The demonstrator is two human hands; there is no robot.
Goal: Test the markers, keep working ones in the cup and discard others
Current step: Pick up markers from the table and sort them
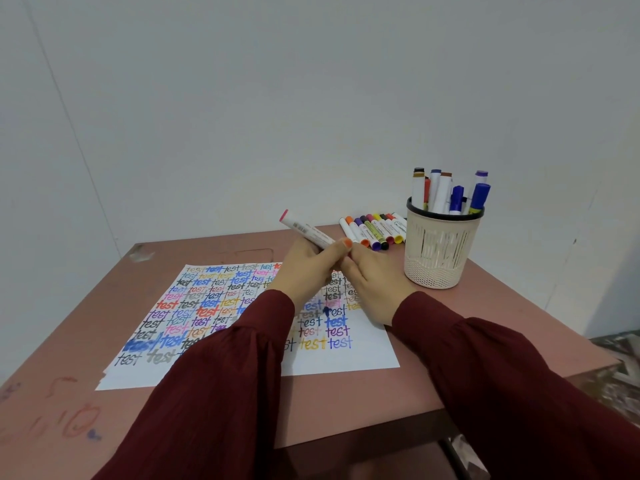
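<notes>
A white marker with a pink end (304, 230) juts up and to the left from my left hand (306, 268), which grips its barrel above the paper. My right hand (372, 284) meets the marker's near end, its fingers curled around that end; the tip or cap there is hidden by my fingers. Below them lies a white sheet (360, 355) covered with the word "test" in many colours. A beige mesh cup (441, 247) at the right holds several markers (450, 192).
A row of several capped markers (375, 230) lies on the table behind my hands, left of the cup. The pinkish-brown table (346, 403) has pen scribbles at its near left; its right edge runs just past the cup. A white wall stands close behind.
</notes>
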